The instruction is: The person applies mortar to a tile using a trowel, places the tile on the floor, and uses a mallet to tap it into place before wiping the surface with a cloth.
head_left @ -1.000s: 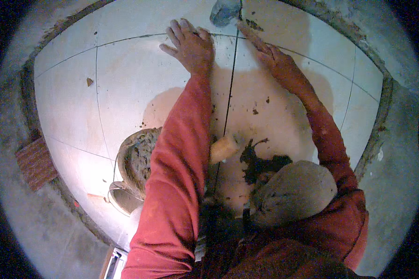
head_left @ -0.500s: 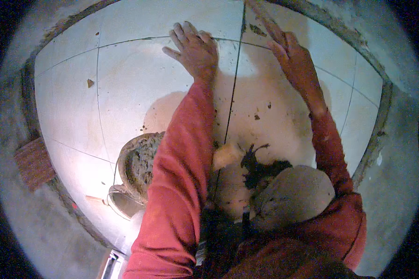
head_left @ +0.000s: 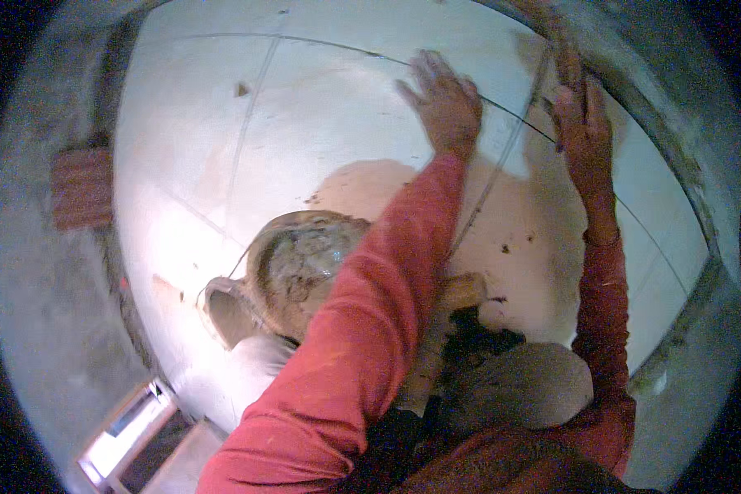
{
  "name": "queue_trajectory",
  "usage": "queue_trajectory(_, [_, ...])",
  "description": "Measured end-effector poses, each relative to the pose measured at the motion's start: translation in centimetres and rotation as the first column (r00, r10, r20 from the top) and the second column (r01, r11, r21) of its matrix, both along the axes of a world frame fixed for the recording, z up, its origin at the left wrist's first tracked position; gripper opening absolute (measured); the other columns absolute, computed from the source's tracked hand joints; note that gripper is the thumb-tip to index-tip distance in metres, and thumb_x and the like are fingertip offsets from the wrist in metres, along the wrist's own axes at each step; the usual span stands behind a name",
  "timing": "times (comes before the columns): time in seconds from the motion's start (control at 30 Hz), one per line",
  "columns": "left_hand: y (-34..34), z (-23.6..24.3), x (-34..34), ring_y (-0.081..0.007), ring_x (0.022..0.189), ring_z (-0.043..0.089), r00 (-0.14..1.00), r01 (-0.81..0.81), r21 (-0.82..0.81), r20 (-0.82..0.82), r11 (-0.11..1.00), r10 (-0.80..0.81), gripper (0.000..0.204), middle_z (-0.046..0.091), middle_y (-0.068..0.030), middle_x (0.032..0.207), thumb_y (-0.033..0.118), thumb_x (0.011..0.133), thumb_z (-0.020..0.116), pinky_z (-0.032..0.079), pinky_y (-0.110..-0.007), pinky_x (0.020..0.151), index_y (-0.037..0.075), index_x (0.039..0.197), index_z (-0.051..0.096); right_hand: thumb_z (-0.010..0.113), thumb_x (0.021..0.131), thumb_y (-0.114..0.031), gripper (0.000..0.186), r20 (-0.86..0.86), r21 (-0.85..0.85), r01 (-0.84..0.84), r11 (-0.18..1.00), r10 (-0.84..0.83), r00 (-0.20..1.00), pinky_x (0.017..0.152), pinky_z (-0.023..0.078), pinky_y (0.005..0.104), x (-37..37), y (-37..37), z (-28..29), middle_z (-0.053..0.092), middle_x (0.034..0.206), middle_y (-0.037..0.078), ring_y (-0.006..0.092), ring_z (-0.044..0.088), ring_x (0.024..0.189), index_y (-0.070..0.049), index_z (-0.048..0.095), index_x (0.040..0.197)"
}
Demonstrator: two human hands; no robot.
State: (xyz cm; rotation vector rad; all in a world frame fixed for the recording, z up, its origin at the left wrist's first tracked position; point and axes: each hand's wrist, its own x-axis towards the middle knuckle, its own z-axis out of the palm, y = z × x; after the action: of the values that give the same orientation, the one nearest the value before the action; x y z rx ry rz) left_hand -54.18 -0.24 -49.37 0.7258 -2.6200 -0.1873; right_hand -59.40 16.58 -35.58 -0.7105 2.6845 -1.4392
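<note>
My left hand (head_left: 451,111) reaches forward over the pale floor tiles (head_left: 346,99), fingers spread and slightly blurred. It holds nothing and seems to rest on a tile beside a dark joint line. Further right, my right hand (head_left: 586,136) is closed around a long brown stick-like piece (head_left: 565,58), which looks like wood. Its far end runs toward the upper edge, too blurred to make out. A round basin (head_left: 265,239) of wet grey mortar stands left of my left forearm, which partly covers it.
A smaller tilted container (head_left: 229,309) stands beside the basin. A yellowish block (head_left: 467,291) and a dark crumpled thing (head_left: 479,336) lie by my knee (head_left: 527,383). A reddish ribbed piece (head_left: 82,188) lies off the tiles at left. Crumbs dot the tiles; rough grey cement borders them.
The view has turned, so tiles and basin appear shifted right. Both hands show further right in the picture; the left stays spread and the right keeps hold of the stick-like piece.
</note>
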Motion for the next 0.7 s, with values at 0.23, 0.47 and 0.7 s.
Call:
queue_trajectory(0.23, [0.3,0.6,-0.1,-0.0449,0.150,0.028,0.997,-0.030,0.118,-0.064,0.993,0.038,0.063,0.034,-0.0268,0.160,0.034,0.101,0.045,0.011,-0.072,0.118,-0.007,0.148,0.041,0.056,0.104,-0.038,0.044,-0.065,0.553,-0.298,0.778,0.397,0.916,0.076,0.055,0.0531,-7.7,-10.8,-7.0,0.070,0.096,0.022,0.0462,0.067,0.094,-0.005,0.052,0.133])
queue_trajectory(0.47, [-0.1,0.7,0.5,-0.0479,0.148,0.029,0.999,-0.039,0.153,-0.032,0.987,0.044,0.063,0.034,-0.0302,0.158,0.032,0.100,0.047,0.009,-0.073,0.117,-0.007,0.149,0.039,0.052,0.105,-0.033,0.041,-0.357,0.234,-0.325,0.916,0.392,0.848,0.086,0.057,0.0551,-7.1,-19.5,-4.1,0.062,0.127,0.025,0.0429,0.068,0.105,-0.008,0.051,0.137])
queue_trajectory(0.7, [-0.2,0.0,0.4,-0.0468,0.149,0.028,0.996,-0.023,0.142,-0.088,0.990,0.036,0.065,0.035,-0.0300,0.158,0.031,0.099,0.049,0.008,-0.074,0.117,-0.007,0.150,0.037,0.052,0.106,-0.036,0.038,-0.353,0.461,-0.320,0.828,0.501,0.790,0.082,0.059,0.0534,-7.5,-17.2,-7.2,0.058,0.135,0.025,0.0408,0.070,0.098,-0.005,0.057,0.126])
